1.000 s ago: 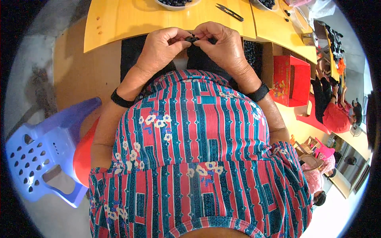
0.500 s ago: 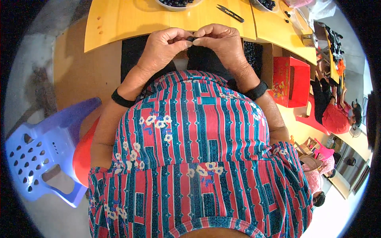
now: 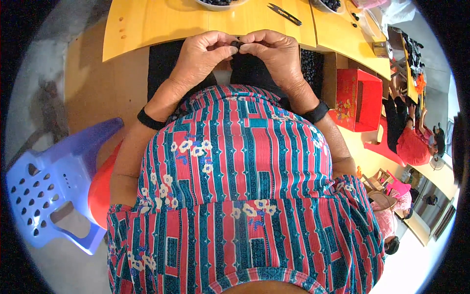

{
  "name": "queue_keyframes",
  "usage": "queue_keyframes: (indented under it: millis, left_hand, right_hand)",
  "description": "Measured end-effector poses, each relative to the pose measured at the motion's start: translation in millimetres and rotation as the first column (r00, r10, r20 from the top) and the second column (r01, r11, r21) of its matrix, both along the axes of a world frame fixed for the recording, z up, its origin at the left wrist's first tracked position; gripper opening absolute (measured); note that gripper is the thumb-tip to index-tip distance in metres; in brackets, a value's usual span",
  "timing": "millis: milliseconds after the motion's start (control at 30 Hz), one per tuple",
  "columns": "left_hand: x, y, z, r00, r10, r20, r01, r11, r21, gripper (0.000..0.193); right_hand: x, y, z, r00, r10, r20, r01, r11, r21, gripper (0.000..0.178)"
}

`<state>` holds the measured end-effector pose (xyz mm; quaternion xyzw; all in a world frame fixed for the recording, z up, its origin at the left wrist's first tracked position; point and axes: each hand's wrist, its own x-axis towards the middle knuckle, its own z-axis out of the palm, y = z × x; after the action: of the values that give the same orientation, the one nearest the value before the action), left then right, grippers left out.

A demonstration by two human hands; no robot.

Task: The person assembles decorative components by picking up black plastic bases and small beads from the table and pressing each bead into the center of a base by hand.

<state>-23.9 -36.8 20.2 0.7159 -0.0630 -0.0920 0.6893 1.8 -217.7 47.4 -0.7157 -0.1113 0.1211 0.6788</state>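
Between my two hands is a small black piece, pinched at the table's near edge; its exact kind is too small to make out. My left hand grips it from the left with thumb and forefinger. From the right, my right hand pinches it the same way, and the fingertips nearly meet. Beyond my hands, a white bowl of small black pieces stands on the yellow table, partly cut off by the upper edge. Black thread snips lie to its right.
A second bowl of black pieces, a tin can and a clear plastic bag are at the upper right. Below stands a red box. A blue plastic stool is at my left. Other people sit at far right.
Both hands stay in nearly the same place, still pinching the small black piece, with slight finger movement. The view has shifted a little.
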Motion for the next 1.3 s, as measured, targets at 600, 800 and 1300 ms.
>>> queue_keyframes:
  millis: [600, 800, 1300]
  left_hand:
    - [14, 16, -28, 0.999, -0.009, -0.031, 0.006, 0.994, -0.110, 0.021]
    - [10, 14, -16, 1.000, 0.011, -0.026, -0.013, 0.997, -0.078, 0.020]
    - [17, 16, -24, 0.991, 0.060, 0.123, -0.066, 0.996, 0.053, 0.016]
  right_hand:
    - [13, 13, -26, 0.858, 0.070, 0.508, 0.091, 0.954, -0.285, 0.013]
    - [10, 12, -20, 0.934, 0.025, 0.355, 0.035, 0.986, -0.161, 0.012]
    - [21, 13, -34, 0.964, 0.080, -0.255, -0.025, 0.977, 0.211, 0.012]
